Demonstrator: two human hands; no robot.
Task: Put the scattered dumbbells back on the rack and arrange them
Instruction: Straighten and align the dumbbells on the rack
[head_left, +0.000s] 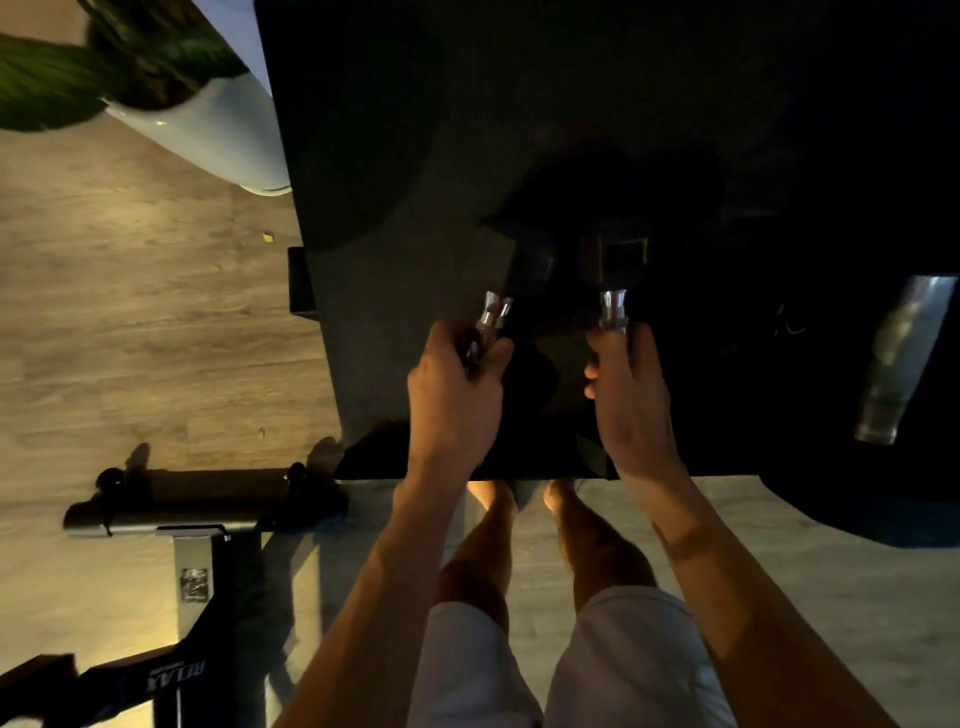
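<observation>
My left hand (454, 395) is closed around the chrome handle of a dumbbell (493, 312) whose black head points away from me over a dark mat (395, 260). My right hand (631, 395) grips the chrome handle of a second dumbbell (613, 309), its black head also hard to make out in the shadow. Both dumbbells are side by side, roughly parallel. At the right edge lies another chrome handle (904, 358), blurred, of a third dumbbell on the mat. No rack shows clearly in this dim view.
A white planter (218, 130) with a green plant stands at the upper left on the wooden floor (130, 312). A black exercise machine base (197, 499) sits at the lower left. My bare legs and feet (498, 499) stand at the mat's near edge.
</observation>
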